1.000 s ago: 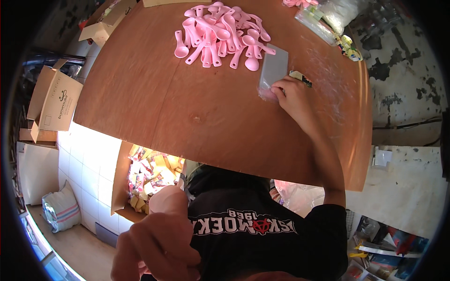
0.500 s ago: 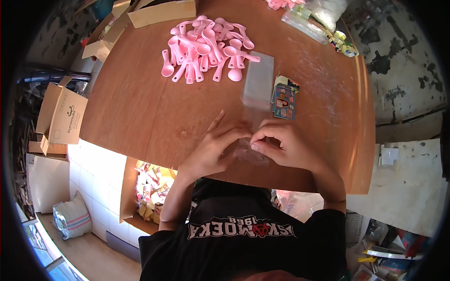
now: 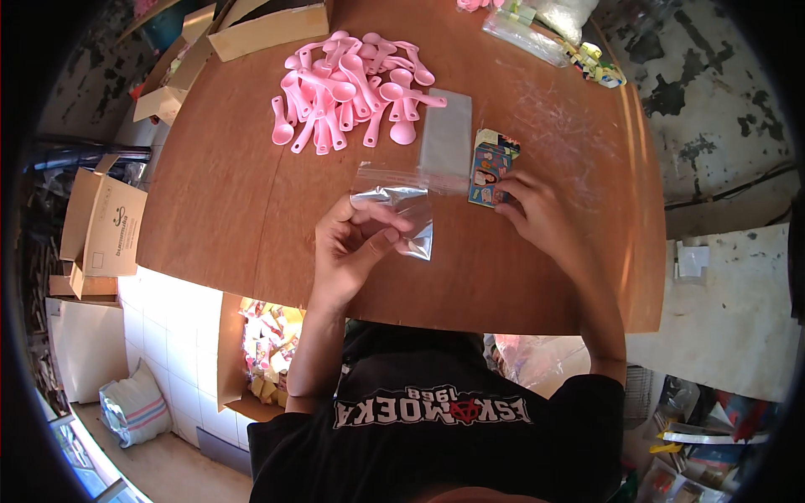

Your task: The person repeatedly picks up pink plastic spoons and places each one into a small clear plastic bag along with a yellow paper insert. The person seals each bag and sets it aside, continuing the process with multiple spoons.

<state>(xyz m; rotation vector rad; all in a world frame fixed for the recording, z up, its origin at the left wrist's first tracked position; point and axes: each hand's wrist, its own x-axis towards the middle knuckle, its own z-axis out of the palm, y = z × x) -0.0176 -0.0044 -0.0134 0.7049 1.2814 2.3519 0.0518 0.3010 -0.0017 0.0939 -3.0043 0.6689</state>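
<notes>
A transparent plastic bag (image 3: 392, 208) is held up in my left hand (image 3: 352, 243), the thumb on the near side and the other fingers behind the film. My right hand (image 3: 537, 210) pinches the near right edge of a small blue printed card (image 3: 485, 178), which lies on top of a little stack. Whether it has one card or several between the fingers is hidden. To the left of the cards lies a pile of flat transparent bags (image 3: 446, 134). Many pink plastic spoons (image 3: 344, 88) are heaped beyond my left hand, one overlapping the pile of bags.
All this rests on a brown wooden table (image 3: 226, 193). An open cardboard box (image 3: 272, 29) stands at its far left edge. Plastic packs (image 3: 527, 40) lie at the far right. Below the near left edge is a box of colourful packets (image 3: 270, 348).
My hands have parted. The left lifted the transparent bag to the left, off the table. My right hand moved away from the bag to the printed cards.
</notes>
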